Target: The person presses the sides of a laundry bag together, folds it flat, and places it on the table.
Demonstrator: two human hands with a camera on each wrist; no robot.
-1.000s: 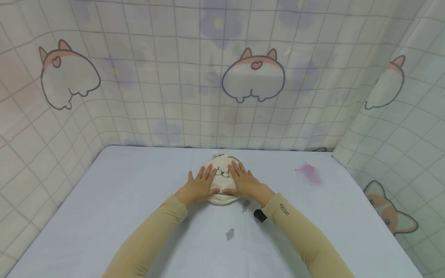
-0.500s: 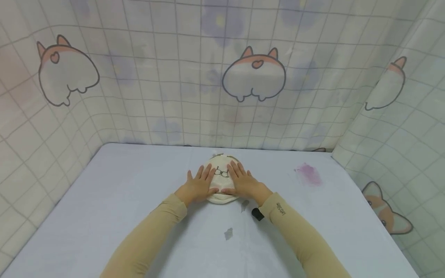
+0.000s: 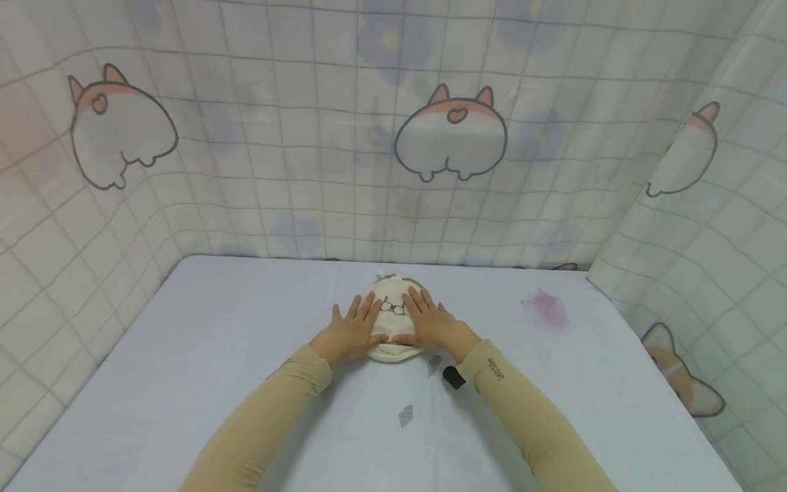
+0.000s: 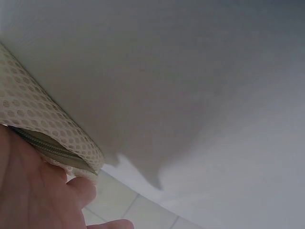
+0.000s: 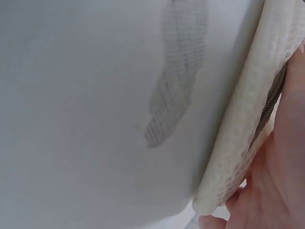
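Note:
A round, cream mesh laundry bag (image 3: 393, 324) with a printed pair of glasses lies on the table in the head view. My left hand (image 3: 352, 335) rests on its left side with fingers spread. On the right side, my right hand (image 3: 435, 329) lies the same way, and the two thumbs point toward each other near the front edge. Honeycomb mesh (image 4: 43, 102) and a dark zipper (image 4: 52, 148) show beside the palm in the left wrist view. In the right wrist view the bag's padded edge (image 5: 238, 109) runs along the hand. My hands cover much of the bag's sides.
The white table (image 3: 215, 355) has grey patches (image 3: 406, 415) in front of the bag and a pink stain (image 3: 546, 309) at the right. A small black object (image 3: 453, 377) sits by the right cuff. Grid-patterned curtains (image 3: 295, 137) stand behind and at both sides.
Both hands stay in place on the mesh laundry bag. Only the head view has shifted slightly.

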